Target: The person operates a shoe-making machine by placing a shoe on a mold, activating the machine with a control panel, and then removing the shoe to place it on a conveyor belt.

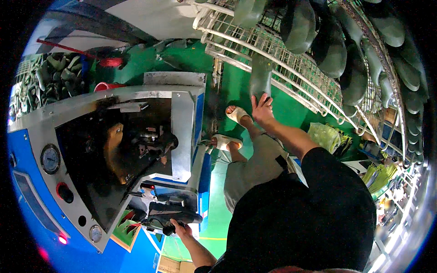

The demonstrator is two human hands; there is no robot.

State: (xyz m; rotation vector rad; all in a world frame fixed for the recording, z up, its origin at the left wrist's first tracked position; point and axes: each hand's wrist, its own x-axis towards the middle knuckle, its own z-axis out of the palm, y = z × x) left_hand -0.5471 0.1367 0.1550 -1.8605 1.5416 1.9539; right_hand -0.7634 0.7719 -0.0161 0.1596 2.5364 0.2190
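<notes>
Stretched out to the far side, my right hand [262, 109] has its fingers closed on the lower end of a smooth grey-green shoe last [261, 79]. That piece is beside the white wire rack [282, 68]. My left hand [183, 230], low in the view, is closed on a black shoe [175, 214] at the machine's ledge. The shoe lies roughly sideways there; the grip is partly hidden by the fingers and dark parts around it.
On the left stands a blue and grey machine [38, 127] with gauges, a red-ringed knob [64, 192] and a dark open cavity. Many dark lasts [332, 50] hang along the rack. A red container [109, 86] sits behind the machine. Cardboard boxes [169, 265] stand below.
</notes>
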